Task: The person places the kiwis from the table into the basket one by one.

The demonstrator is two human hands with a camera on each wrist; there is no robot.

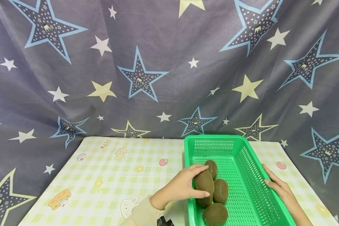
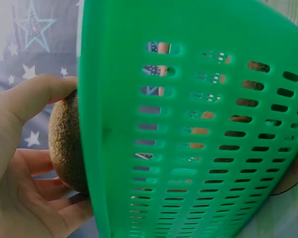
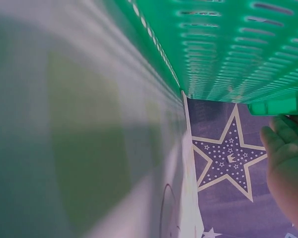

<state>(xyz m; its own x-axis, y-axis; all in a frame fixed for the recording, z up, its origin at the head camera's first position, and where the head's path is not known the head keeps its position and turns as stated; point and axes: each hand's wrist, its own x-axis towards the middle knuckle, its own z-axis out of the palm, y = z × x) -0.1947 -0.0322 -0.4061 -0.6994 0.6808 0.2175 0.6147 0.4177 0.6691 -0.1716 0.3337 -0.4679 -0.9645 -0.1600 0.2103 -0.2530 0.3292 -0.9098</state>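
My left hand (image 1: 183, 185) grips a brown kiwi (image 1: 204, 183) between thumb and fingers, just inside the left wall of a green plastic basket (image 1: 190, 150). Close up in the left wrist view, the same kiwi (image 2: 68, 141) shows above the basket's rim, partly hidden by it. Several more kiwis (image 1: 221, 191) lie along the left side of the basket floor, one of them partly under the held kiwi. On the right side, my right hand (image 1: 281, 188) holds the basket's rim, thumb on top; its fingers (image 3: 283, 134) reach the rim's underside in the right wrist view.
The basket stands on a table with a green checked, cartoon-printed cloth (image 1: 101, 175). Behind the table hangs a dark grey curtain (image 1: 169, 78) printed with stars. The basket's right wall (image 1: 257, 179) slopes up to the rim beside my right hand.
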